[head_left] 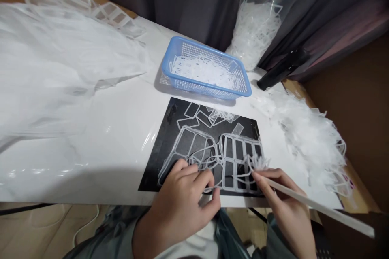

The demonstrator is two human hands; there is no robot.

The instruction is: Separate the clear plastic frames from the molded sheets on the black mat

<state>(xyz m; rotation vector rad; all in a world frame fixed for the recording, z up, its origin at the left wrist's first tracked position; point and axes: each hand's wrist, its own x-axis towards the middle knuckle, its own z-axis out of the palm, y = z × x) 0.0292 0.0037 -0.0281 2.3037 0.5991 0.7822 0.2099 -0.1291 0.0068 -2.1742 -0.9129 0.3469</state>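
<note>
My left hand (190,194) rests with bent fingers on a translucent plastic sheet of rectangular frames (194,139). Its thumb stands apart from the index finger, and the other fingertips are hidden. Between thumb and fingers my right hand (284,194) grips a long, flat white stick (322,207), whose back end slants to the lower right. A tuft of thin clear plastic strips (257,162) bunches at the right fingertips, over a second framed sheet (240,153). Loose strips loop between the hands. Under both sheets lies a black mat (152,170).
Loose rectangular rings (193,110) lie at the mat's top. Behind stands a blue basket (209,87) of clear plastic pieces. A large stack of translucent sheets (60,56) fills the left; a scrap pile (310,137), black cylindrical object (276,73) and filled clear bag (255,28) occupy the right.
</note>
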